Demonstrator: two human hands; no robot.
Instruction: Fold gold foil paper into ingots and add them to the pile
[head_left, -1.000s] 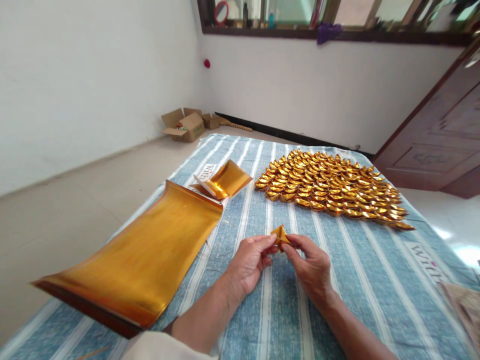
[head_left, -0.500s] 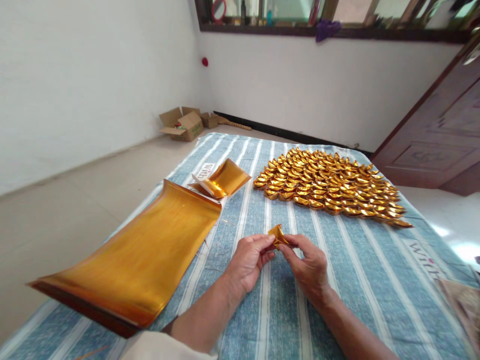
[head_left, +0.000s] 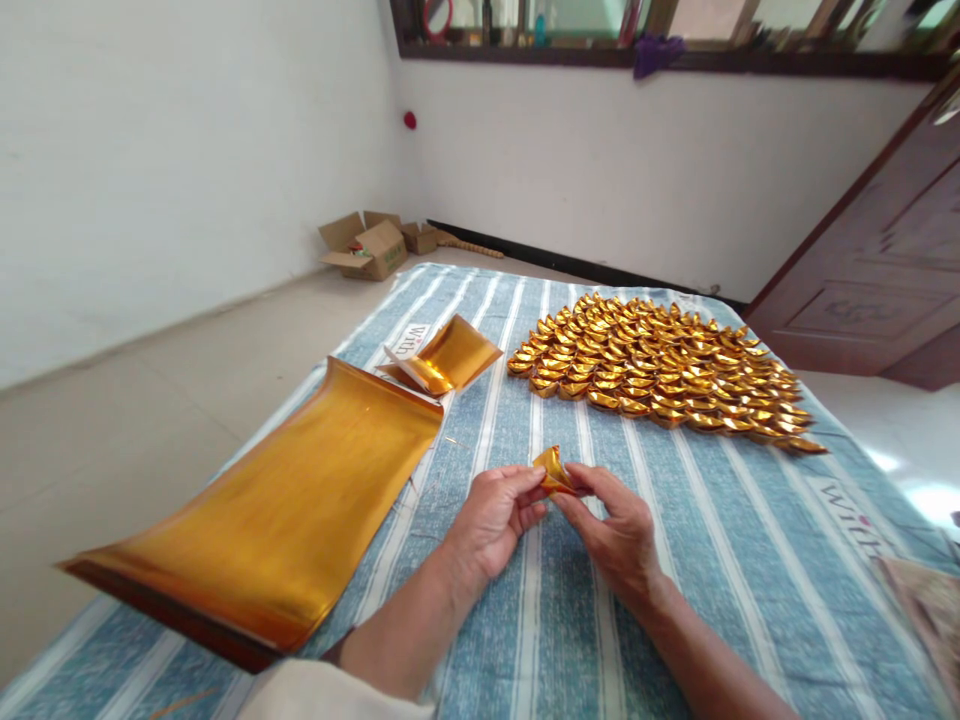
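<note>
A small piece of folded gold foil paper (head_left: 553, 468) is pinched between both hands, above the striped cloth. My left hand (head_left: 501, 510) is closed on its left side, thumb on top. My right hand (head_left: 611, 515) grips the right side between thumb and fingers. Part of the paper is hidden behind the fingertips. Beyond the hands, many gold paper ingots (head_left: 660, 370) lie packed in rows. A large curled stack of gold foil sheets (head_left: 277, 500) rests to the left, with a smaller piece of gold foil paper (head_left: 461, 352) past its far end.
A blue and white striped cloth (head_left: 480, 640) covers the surface under everything. An open cardboard box (head_left: 367, 248) stands on the floor at the far left corner. On the right is a brown wooden door (head_left: 862, 250); a window ledge (head_left: 525, 50) runs along the back wall.
The small gold paper has turned slightly between the fingers, and its upper flap shows a different angle. Both hands stay nearly in place.
</note>
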